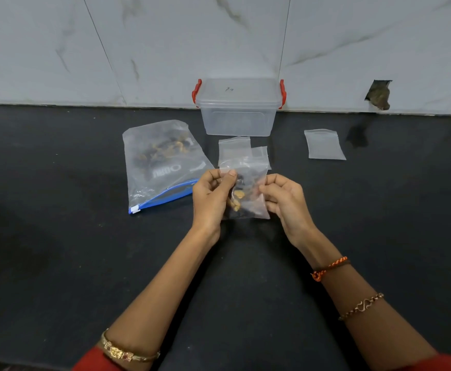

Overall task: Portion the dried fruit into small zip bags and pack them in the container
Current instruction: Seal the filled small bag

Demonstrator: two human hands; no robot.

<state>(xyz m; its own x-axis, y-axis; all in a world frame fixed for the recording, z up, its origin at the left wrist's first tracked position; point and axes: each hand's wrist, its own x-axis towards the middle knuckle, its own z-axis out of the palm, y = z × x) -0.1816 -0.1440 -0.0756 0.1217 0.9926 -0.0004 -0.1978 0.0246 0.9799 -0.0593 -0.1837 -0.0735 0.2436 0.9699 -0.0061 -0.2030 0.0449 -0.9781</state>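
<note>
Hovering above a black counter [58, 263], a small clear zip bag of dried fruit [245, 199] is pinched at its top corners by left hand [211, 199] and right hand [285, 202]; if left unsealed, pieces could be spilled before the lidded clear container [239, 113] behind is reached.

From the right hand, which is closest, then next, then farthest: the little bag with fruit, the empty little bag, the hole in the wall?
1. Little bag with fruit: held in the right hand.
2. Empty little bag: on the counter, up and right.
3. Hole in the wall: far right, behind.
</note>
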